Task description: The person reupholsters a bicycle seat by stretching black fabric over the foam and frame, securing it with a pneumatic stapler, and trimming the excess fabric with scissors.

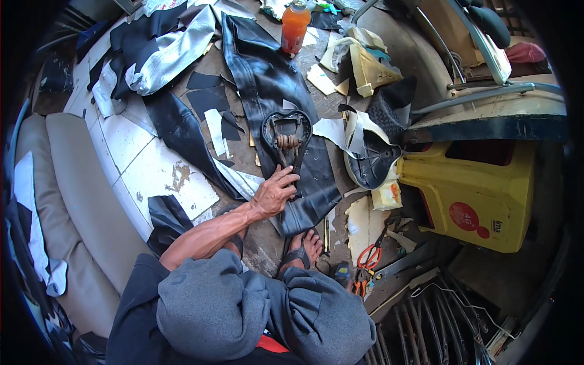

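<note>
My left hand (pixel 277 190) grips the narrow nose of an upturned black bicycle saddle (pixel 286 126), its metal underside and rusty springs showing. The saddle lies on a long sheet of black vinyl (pixel 316 194) on the floor in front of my feet. Right of it a second saddle (pixel 368 159) lies underside up with white material over it. By my right knee a small dark blue and yellow object (pixel 340 271) shows, with what may be part of my right hand behind it; its fingers are hidden.
Orange-handled pliers (pixel 369 258) lie to the right, near a yellow plastic box (pixel 471 201) under a bench (pixel 480 125). An orange-liquid bottle (pixel 294 30) stands at the back among scraps of vinyl and foam (pixel 365 67). A padded seat (pixel 79 207) runs along the left.
</note>
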Available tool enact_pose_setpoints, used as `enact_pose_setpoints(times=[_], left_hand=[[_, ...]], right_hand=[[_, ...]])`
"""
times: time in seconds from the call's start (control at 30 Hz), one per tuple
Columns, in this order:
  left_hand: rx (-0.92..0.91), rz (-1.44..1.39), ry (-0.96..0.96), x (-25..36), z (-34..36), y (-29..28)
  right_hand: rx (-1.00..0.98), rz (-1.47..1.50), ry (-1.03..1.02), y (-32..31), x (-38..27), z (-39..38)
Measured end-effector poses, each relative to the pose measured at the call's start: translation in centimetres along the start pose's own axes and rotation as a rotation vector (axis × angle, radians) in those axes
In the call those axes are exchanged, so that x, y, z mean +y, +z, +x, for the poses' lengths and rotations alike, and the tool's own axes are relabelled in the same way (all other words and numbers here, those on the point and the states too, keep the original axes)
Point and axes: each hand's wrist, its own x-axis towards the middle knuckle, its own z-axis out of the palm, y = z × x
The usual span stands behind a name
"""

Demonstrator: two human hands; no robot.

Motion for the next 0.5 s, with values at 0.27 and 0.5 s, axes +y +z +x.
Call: enact_pose_setpoints(times=[0.27,0.5], left_hand=[[-0.062,0.096,-0.030,0.7,0.4,-1.6],[0.065,0.131,0.036,1.2,-1.8,-0.7]], right_hand=[[-0.203,0.442,-0.314,-15.2,9.0,-1.2],[-0.027,0.200,0.026,-9.8,16.0,-2.8]])
